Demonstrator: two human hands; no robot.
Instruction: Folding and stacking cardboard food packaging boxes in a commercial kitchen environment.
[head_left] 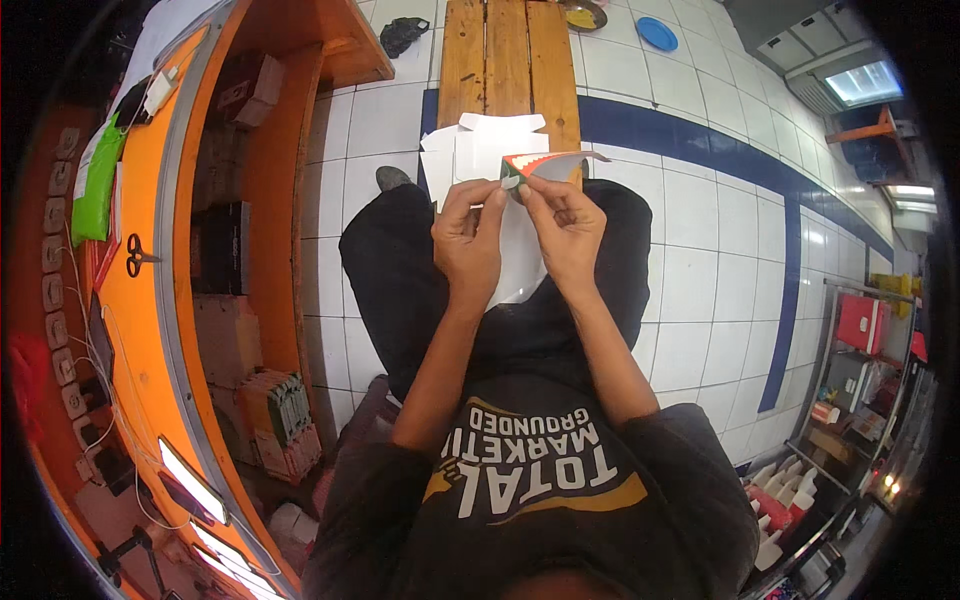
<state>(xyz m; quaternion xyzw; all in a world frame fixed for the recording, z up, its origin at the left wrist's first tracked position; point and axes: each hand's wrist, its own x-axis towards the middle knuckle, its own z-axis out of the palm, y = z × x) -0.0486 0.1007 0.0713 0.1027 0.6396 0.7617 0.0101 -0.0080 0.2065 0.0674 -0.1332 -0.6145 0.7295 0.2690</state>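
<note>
My left hand point(468, 240) and my right hand point(566, 228) meet in front of me, thumbs and fingertips pinching the near corner of a printed cardboard piece point(525, 165). It is red, white and green on one face and plain grey on the other, with a flap sticking out to the right. Between the fingertips shows a small whitish bit point(510, 183), too small to name. Beyond and beneath the hands, flat white cardboard blanks point(485, 150) with cut flaps lie on the wooden bench point(487, 60). Another white sheet point(520, 260) is between my forearms, over my lap.
At the left stands an orange counter point(150, 330) with scissors point(135, 256), a green packet point(97, 180) and boxes on its shelves. A blue plate point(657, 34) and a dark plastic bag point(403, 36) are on the tiled floor. A loaded rack point(850, 390) stands at the right.
</note>
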